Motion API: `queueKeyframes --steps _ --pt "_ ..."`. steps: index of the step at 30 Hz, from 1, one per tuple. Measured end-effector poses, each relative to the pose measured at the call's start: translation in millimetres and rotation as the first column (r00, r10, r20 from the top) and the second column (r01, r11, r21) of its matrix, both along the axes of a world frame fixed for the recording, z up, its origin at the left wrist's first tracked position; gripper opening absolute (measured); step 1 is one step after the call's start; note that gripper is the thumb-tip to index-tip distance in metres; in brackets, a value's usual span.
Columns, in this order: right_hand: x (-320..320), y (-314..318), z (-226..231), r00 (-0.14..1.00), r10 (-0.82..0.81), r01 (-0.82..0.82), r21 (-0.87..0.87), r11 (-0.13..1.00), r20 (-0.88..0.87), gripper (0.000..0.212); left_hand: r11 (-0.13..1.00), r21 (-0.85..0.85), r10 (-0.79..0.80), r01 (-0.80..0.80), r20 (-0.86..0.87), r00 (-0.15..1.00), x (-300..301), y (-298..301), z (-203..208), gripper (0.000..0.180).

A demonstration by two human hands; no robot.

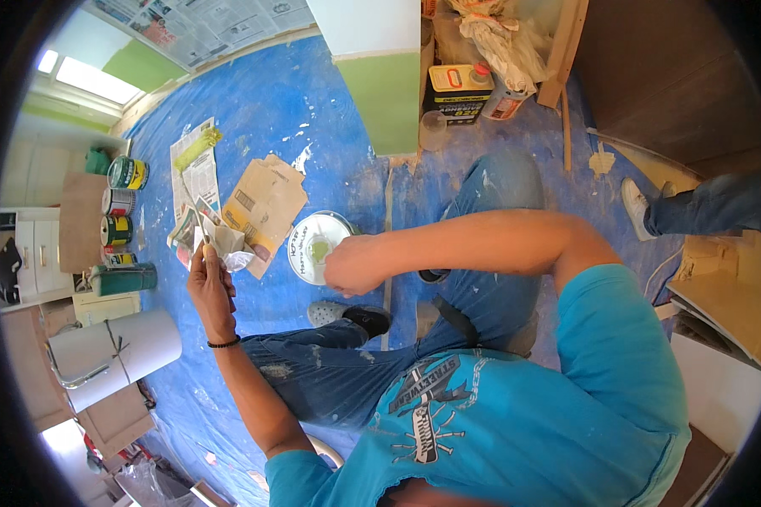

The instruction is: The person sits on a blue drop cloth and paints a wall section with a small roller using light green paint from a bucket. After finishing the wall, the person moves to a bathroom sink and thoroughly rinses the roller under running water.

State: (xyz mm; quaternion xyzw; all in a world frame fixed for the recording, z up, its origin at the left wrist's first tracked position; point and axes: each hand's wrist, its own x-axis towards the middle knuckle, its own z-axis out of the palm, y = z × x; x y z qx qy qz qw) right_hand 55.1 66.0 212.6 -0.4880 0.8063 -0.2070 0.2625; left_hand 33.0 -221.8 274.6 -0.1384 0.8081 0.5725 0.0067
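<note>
Indoors, the left hand [210, 286] grips a slim tool [202, 225]; the right hand [353, 265], fingers curled, crosses a lid [321, 226], hold unclear.

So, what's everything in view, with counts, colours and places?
Floor sheet: one, blue, throughout
Bucket: one, white, centre
Slim tool: one, colour unclear, left
Cardboard: one, brown, left of bucket
Newspaper: several sheets, grey, left
Paint cans: about four, mixed, far left
Container: one, green, left
Big roll: one, white, lower left
Tin: one, black-yellow, top
Cup: one, translucent, beside tin
Co-worker's shoe: at least one, pale, right
Shirt: one, turquoise, bottom
Jeans: one pair, blue, centre
Left hand: one, bare, holding tool
Right hand: one, bare, at bucket
</note>
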Motion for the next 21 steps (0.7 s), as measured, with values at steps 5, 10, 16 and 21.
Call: queueKeyframes --steps 5,10,16,21 --pt "5 6 -4 0.999 -0.046 0.045 -0.026 0.999 -0.026 0.034 0.999 0.001 0.036 -0.037 0.05 0.998 -1 4 2 0.042" --pt "11 -11 -18 0.999 0.001 -0.005 0.078 0.997 0.051 0.038 1.0 0.003 0.016 -0.016 0.001 1.0 -9 8 1 0.044" --pt "13 -10 -33 0.997 0.077 -0.072 0.139 0.988 -0.027 0.023 0.998 -0.056 -0.008 0.007 -0.015 1.0 -9 9 0 0.032" --pt "13 -8 -40 0.998 0.058 -0.058 0.077 0.995 -0.001 0.028 0.991 -0.132 -0.012 0.003 -0.071 0.997 -6 6 1 0.034"
